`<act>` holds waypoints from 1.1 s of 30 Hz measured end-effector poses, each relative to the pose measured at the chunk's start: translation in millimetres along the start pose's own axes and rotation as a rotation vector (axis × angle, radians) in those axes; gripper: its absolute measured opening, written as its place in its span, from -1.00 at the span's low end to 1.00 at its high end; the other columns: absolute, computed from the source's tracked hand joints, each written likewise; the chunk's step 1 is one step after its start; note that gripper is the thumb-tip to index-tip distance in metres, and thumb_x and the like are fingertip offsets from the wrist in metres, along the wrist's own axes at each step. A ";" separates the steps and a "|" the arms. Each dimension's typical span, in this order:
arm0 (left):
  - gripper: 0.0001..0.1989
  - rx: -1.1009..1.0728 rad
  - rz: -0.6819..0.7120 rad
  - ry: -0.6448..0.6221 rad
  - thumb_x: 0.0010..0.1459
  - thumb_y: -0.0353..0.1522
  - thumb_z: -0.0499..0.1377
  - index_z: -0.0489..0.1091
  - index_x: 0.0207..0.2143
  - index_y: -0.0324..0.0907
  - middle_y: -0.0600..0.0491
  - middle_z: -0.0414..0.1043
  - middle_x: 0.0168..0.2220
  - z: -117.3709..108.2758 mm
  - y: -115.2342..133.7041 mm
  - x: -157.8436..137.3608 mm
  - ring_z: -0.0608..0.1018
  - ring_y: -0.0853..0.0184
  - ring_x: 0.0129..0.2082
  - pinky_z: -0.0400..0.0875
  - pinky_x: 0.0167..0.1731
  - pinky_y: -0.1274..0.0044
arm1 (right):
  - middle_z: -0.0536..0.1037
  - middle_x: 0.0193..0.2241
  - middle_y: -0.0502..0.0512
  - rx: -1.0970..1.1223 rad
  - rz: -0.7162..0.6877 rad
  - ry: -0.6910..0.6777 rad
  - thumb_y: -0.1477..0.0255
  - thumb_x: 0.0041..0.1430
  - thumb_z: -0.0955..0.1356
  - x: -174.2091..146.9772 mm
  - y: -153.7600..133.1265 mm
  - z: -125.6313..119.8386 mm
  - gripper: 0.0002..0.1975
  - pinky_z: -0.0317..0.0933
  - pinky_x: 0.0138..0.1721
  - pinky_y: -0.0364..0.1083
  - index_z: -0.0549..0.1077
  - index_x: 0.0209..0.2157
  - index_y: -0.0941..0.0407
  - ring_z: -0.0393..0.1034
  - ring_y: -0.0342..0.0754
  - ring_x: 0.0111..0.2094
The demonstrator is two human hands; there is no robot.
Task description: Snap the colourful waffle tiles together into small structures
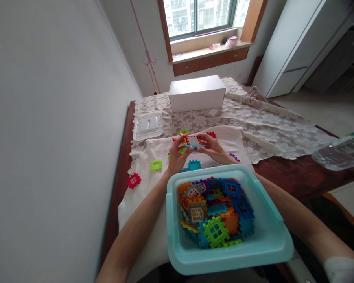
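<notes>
Both the left hand (177, 154) and right hand (212, 149) meet on a small gray plastic tile (194, 140). Nearer than the hands sits a turquoise plastic bin (265, 239) holding multicoloured interlocking tiles (215, 214); beyond them, a white cardboard box (197, 92); left of them, a clear plastic lid (148, 125).

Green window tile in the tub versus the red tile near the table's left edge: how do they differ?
The green window tile lies on the heap inside the teal tub; the red tile lies alone on the white cloth. The green looks larger, being nearer the camera. Neither hand touches either. Both are square, notched, with open panes.
</notes>
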State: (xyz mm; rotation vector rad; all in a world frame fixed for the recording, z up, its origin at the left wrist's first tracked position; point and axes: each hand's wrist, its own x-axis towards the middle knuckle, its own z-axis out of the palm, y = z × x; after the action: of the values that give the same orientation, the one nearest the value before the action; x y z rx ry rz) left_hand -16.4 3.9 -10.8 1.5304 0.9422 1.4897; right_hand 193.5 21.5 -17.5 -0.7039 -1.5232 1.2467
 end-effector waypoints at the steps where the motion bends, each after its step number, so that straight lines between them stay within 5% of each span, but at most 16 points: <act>1: -0.41 -0.010 0.006 -0.009 0.18 -0.02 0.54 0.60 0.16 -0.05 -0.10 0.68 0.13 -0.4 -0.7 0.1 0.68 0.04 0.14 0.61 0.06 0.31 | 0.64 0.13 0.15 -0.019 -0.008 0.003 0.03 0.15 0.65 -0.1 1.1 -0.3 -0.38 0.57 0.12 0.14 0.52 0.14 -0.06 0.60 0.17 0.10; 8: -0.32 -0.109 -0.056 -0.126 0.27 0.02 0.46 0.54 0.34 -0.01 -0.10 0.63 0.26 1.6 -1.0 0.5 0.67 0.03 0.19 0.62 0.12 0.30 | 0.64 0.08 0.16 -0.251 -0.088 0.077 -0.02 0.15 0.63 -2.1 8.9 0.7 -0.36 0.56 0.03 0.12 0.48 0.13 -0.04 0.60 0.15 0.02; 17: -0.22 -0.202 -0.142 -0.201 0.31 0.13 0.37 0.45 0.45 -0.01 -0.10 0.70 0.15 8.2 6.1 -1.4 0.72 -0.02 0.10 0.70 0.05 0.24 | 0.59 0.08 0.19 -0.476 -0.121 0.158 0.02 0.12 0.64 -7.7 18.7 6.7 -0.28 0.52 0.01 0.17 0.36 0.16 -0.03 0.57 0.18 -0.02; 26: -0.51 -0.182 -0.071 0.087 0.16 -0.08 0.56 0.64 0.06 -0.08 -0.10 0.68 0.13 2.2 4.1 4.4 0.69 0.09 0.12 0.59 0.18 0.30 | 0.58 0.16 0.22 -0.599 -0.271 -0.036 0.19 0.36 0.53 -3.9 19.8 4.5 -0.56 0.47 0.21 0.23 0.47 0.18 -0.05 0.53 0.22 0.17; 33: -0.42 -0.275 -0.211 0.313 -0.01 -0.17 0.65 0.48 -0.04 -0.07 0.01 0.65 -0.14 1.7 -5.4 10.3 0.71 0.16 -0.05 0.63 -0.06 0.40 | 0.65 -0.08 0.18 -0.762 -0.234 -0.203 0.23 0.35 0.55 -4.5 -0.8 0.0 -0.76 0.48 0.09 0.14 0.64 -0.05 0.03 0.56 0.18 0.02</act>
State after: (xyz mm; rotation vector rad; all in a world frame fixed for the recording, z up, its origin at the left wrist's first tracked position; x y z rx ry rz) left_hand -14.2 15.5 -11.4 0.9886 0.9933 1.6535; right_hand 195.1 17.3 -18.2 -0.8558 -2.2072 0.5472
